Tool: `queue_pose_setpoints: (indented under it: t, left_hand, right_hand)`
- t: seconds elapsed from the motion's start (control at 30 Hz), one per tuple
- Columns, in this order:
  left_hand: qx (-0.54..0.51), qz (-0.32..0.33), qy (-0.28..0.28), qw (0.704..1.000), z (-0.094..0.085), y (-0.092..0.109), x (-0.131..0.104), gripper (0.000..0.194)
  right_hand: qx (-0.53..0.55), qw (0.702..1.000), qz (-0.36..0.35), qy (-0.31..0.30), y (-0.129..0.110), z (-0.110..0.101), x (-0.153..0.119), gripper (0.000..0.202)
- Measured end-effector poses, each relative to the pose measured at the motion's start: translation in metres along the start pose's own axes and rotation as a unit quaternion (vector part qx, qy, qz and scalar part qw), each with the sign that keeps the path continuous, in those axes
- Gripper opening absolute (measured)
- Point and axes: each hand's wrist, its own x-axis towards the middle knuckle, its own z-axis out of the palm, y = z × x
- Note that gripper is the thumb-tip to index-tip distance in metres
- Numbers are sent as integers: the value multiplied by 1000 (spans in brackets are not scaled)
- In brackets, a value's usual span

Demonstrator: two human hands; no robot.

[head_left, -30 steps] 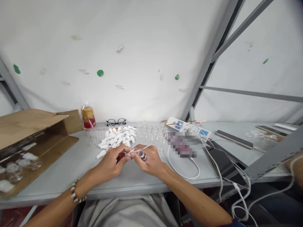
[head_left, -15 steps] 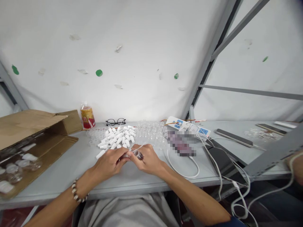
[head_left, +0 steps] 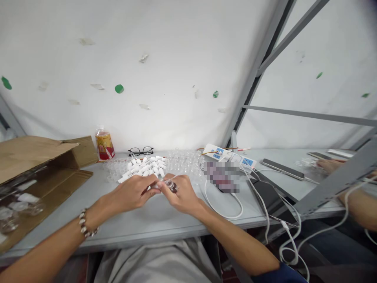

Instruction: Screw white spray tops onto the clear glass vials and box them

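Head view: right hand (head_left: pixel 184 194) grips small clear bottle (head_left: pixel 171 186) above desk (head_left: pixel 147 220), near white caps (head_left: pixel 147 166); left hand (head_left: pixel 132 192) beside it, grip hidden, cannot tell; uneven finger pressure on smooth wall could make bottle slip

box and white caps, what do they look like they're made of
The box looks like matte corrugated cardboard: plain brown, with folded flaps. The white caps are probably smooth plastic, going by their even, opaque white, though the exact kind can't be told.
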Motion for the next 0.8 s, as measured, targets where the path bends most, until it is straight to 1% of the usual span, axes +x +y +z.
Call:
queue_pose_setpoints:
  t: [0.07, 0.1, 0.17, 0.23, 0.3, 0.4, 0.47, 0.53, 0.63, 0.8]
  left_hand:
    - [-95, -18, -21, 995, -10, 3, 14, 30]
    - [-153, -25, -29, 988, -15, 4, 22, 35]
    - [-254, -31, -41, 966, -24, 5, 35, 44]
    - [-317, -30, -71, 945, -31, 3, 43, 50]
    - [-353, -32, -107, 929, -35, -2, 47, 51]
    - [-403, -46, -152, 901, -34, -13, 45, 51]
    - [-444, -60, -166, 878, -30, -19, 42, 52]
    - [-476, -75, -157, 862, -25, -23, 39, 52]
    - [-506, -87, -133, 848, -21, -27, 37, 52]
    - [-533, -99, -145, 828, -19, -33, 38, 51]
  right_hand:
    - [-6, 999, 24, 26, -3, -7, 8, 44]
    - [-5, 999, 29, 26, -5, -12, 14, 42]
    - [-8, 999, 19, 39, -8, -20, 27, 45]
    - [-18, 999, -12, 49, -8, -27, 41, 47]
    - [-35, 997, -61, 33, -4, -29, 53, 49]
    - [-48, 992, -117, -23, 5, -27, 66, 50]
    - [-39, 989, -133, -42, 11, -22, 70, 52]
    - [-29, 991, -130, -32, 15, -17, 72, 53]
    - [-42, 991, -123, -2, 18, -10, 70, 54]
    - [-111, 980, -167, 18, 27, -4, 65, 46]
